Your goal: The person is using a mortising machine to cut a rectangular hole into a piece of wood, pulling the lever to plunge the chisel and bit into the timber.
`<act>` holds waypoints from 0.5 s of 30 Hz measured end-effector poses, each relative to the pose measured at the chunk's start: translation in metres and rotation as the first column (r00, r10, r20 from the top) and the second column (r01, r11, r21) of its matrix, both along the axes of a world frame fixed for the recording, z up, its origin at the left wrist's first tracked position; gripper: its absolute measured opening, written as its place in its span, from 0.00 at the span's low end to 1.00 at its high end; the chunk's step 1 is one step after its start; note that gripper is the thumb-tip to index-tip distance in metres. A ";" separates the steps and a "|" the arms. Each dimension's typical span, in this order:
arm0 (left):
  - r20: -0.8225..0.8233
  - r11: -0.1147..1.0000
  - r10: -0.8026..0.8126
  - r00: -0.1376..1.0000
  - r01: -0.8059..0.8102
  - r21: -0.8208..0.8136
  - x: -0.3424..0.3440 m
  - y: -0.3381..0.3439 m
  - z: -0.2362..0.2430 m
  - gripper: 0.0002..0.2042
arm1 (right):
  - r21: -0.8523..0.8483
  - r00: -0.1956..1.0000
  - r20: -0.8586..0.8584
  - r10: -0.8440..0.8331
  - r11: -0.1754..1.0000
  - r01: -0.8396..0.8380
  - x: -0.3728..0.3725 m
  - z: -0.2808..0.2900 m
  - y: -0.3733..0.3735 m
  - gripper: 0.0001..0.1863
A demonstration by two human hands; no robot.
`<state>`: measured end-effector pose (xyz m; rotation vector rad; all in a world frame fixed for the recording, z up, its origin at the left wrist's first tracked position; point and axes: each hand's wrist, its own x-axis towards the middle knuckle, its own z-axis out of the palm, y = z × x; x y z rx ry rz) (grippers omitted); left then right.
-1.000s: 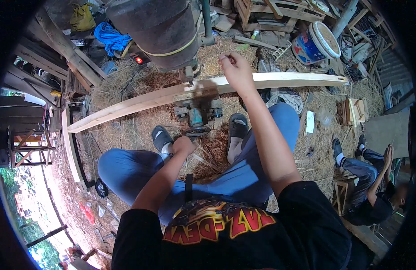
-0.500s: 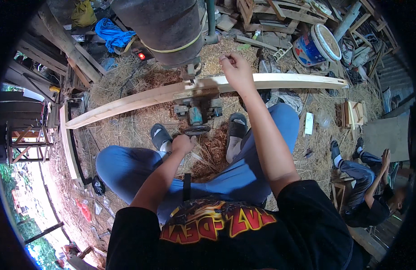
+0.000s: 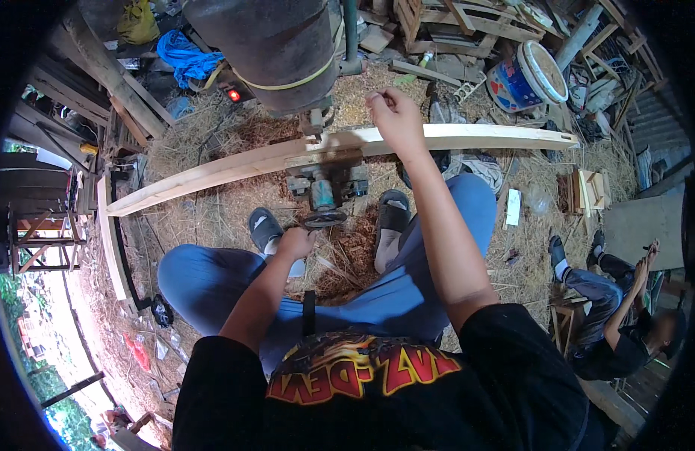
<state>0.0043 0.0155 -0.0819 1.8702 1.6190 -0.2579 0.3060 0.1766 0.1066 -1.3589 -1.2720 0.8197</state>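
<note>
A long pale wooden beam point(image 3: 227, 167) lies crosswise in front of me, passing through a green metal clamp base point(image 3: 322, 194) under a large dark machine body point(image 3: 266, 52). My left hand point(image 3: 297, 243) is closed at the rim of a dark handwheel point(image 3: 324, 219) on the near side of that base; the wheel's grip is mostly covered by the fingers. Above the beam, right of the machine, my right hand point(image 3: 398, 120) is raised with its fingers curled together. What it grips, if anything, cannot be made out. Machine parts hide the beam's middle.
Straw and wood shavings point(image 3: 212, 214) cover the ground around my sandalled feet. A white and blue bucket point(image 3: 526, 77) and a scrap wood pile point(image 3: 467, 22) stand at the back right. A seated person point(image 3: 625, 338) is at the right. Blue cloth point(image 3: 186, 59) lies back left.
My left hand has shifted slightly left along the handwheel's edge. My right hand stays in nearly the same place over the beam. The seated person's hands have moved.
</note>
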 end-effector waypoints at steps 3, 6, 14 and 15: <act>-0.019 1.000 -0.016 1.000 0.016 -0.025 -0.001 0.001 -0.001 0.27 | 0.030 1.000 0.017 -0.006 1.000 0.005 0.000 -0.002 0.003 0.12; -0.045 1.000 -0.028 0.999 0.027 -0.016 0.001 0.001 -0.001 0.28 | 0.022 0.994 0.106 -0.007 1.000 0.004 0.000 -0.004 0.004 0.11; 0.105 0.974 -0.041 0.994 0.064 -0.218 0.005 0.019 0.015 0.28 | 0.094 0.984 0.169 -0.057 0.995 0.041 0.011 -0.018 0.012 0.12; 0.090 0.941 -0.034 0.995 0.062 -0.332 -0.005 0.023 0.015 0.27 | 0.088 0.985 0.161 -0.056 0.995 0.042 0.007 -0.018 0.012 0.12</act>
